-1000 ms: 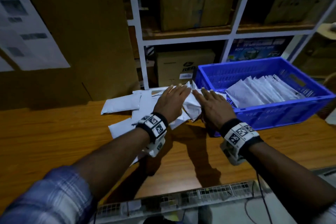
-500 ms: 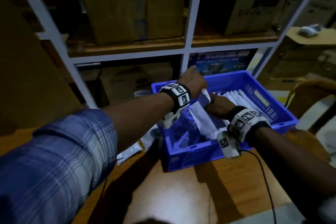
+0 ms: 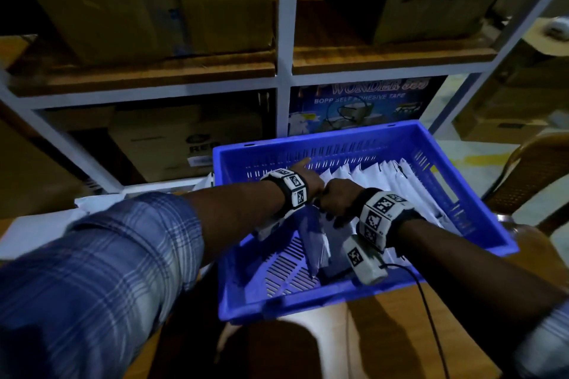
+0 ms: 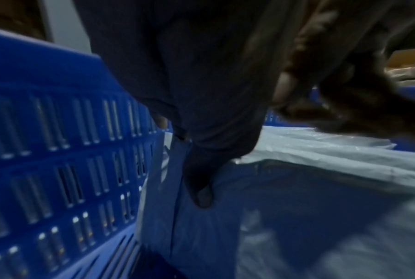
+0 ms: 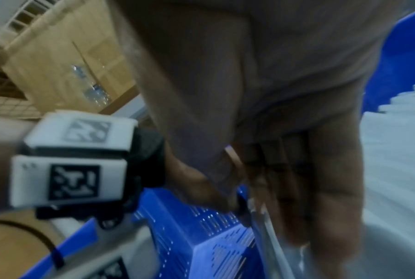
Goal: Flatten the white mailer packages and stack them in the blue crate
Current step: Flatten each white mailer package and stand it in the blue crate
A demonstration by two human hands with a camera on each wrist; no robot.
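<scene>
The blue crate (image 3: 308,304) stands on the wooden table in the head view. A row of white mailers (image 3: 385,175) leans on edge in its right half. Both hands are inside the crate, holding one white mailer (image 3: 314,243) upright on its edge just left of that row. My left hand (image 3: 308,184) pinches its top, and the thumb (image 4: 199,188) lies on the mailer's face (image 4: 201,236) near the slotted crate wall (image 4: 58,151). My right hand (image 3: 335,203) grips the same top edge from the right, fingers (image 5: 285,188) pointing down along it.
More white mailers (image 3: 92,203) lie on the table left of the crate. A white metal shelf post (image 3: 284,40) and cardboard boxes rise close behind the crate. A wooden chair (image 3: 535,181) stands at the right. A black cable (image 3: 431,317) trails from my right wrist.
A second ago both hands pressed a mailer flat on the table left of the crate. They have since carried it right into the crate and lowered it beside the row.
</scene>
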